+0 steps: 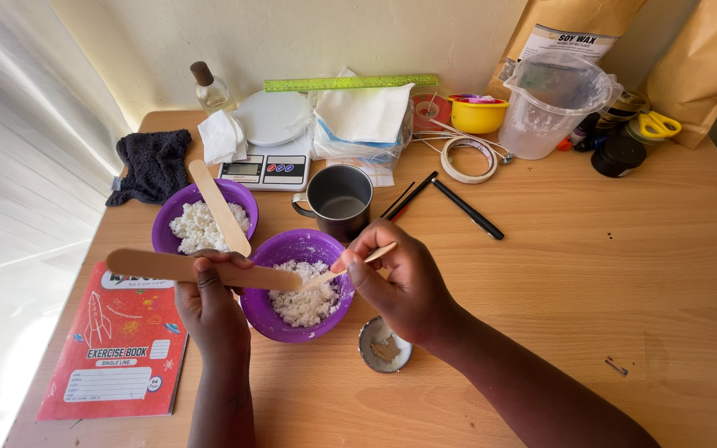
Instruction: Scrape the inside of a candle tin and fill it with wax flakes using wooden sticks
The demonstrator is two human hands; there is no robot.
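Note:
My left hand grips a wide flat wooden stick held level over the near purple bowl, which holds white flaky wax. My right hand pinches a thin wooden stick whose tip points down into that wax, close to the wide stick's end. A second purple bowl with white flakes sits behind, with another wide wooden stick resting in it. A small round metal tin lies just under my right wrist.
A dark metal mug, a digital scale, a clear measuring jug, tape roll, black pens, a yellow bowl, a green ruler, a dark cloth, brown bags and a red exercise book surround the bowls on the wooden table.

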